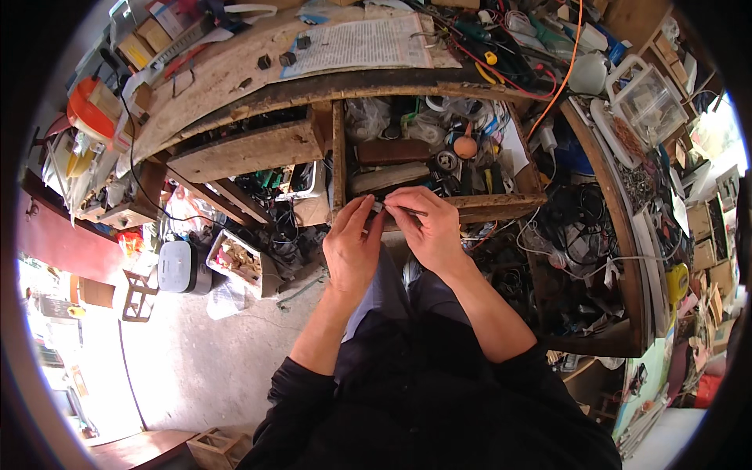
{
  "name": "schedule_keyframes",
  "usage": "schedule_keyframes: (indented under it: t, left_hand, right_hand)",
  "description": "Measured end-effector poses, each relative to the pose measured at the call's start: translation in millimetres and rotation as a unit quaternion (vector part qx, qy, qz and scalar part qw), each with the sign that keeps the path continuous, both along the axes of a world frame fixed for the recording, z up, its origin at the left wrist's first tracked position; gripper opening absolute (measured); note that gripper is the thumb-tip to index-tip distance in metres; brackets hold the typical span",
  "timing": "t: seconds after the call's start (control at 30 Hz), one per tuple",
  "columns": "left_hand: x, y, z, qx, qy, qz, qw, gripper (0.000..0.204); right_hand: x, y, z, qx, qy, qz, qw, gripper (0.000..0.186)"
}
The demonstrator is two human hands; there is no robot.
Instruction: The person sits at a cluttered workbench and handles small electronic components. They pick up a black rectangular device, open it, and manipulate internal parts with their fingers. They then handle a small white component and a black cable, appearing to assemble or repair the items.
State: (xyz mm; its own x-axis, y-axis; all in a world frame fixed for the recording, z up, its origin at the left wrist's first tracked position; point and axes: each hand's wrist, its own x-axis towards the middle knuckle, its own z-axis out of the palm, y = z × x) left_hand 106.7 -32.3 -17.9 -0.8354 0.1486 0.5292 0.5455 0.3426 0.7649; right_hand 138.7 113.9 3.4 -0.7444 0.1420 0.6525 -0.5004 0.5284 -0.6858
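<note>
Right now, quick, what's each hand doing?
Left hand: closed, fingertips pinching a small pale piece, too small to name.
Right hand: closed, holding a thin dark rod; its exact kind can't be told.

No word, number or sign can be read here. The clearest print stands on a wide white paper sheet with close rows of small bluish-grey type (356,47), which lies flat on a worn brown wooden workbench top (211,88). The rows run across most of the sheet, but their letters are too small and blurred to make out. At the upper left, a white box-shaped package with coloured patches (168,17) stands among other boxes; whether those patches are lettering or pictures cannot be told.
</note>
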Motion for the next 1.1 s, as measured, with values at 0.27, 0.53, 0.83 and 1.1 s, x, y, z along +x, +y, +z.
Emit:
schedule_keyframes:
  t: [0.27, 0.53, 0.83, 1.1]
  left_hand:
    - [0, 2, -5, 0.025, 0.000, 0.016, 1.000, 0.025]
    - [-3, 4, -13, 0.061, 0.010, 0.025, 0.998, 0.020]
    - [-2, 3, -15, 0.045, 0.033, 0.038, 0.998, 0.022]
    - [1, 4, -8, 0.064, -0.009, 0.026, 0.998, 0.021]
  right_hand:
    - [0, -1, 3, 0.023, 0.002, -0.018, 1.000, 0.018]
    - [1, -6, 3, 0.093, 0.004, -0.028, 0.995, 0.021]
    - [-3, -8, 13, 0.118, -0.027, -0.032, 0.992, 0.018]
    - [-16, -4, 28, 0.189, -0.091, 0.002, 0.978, 0.008]
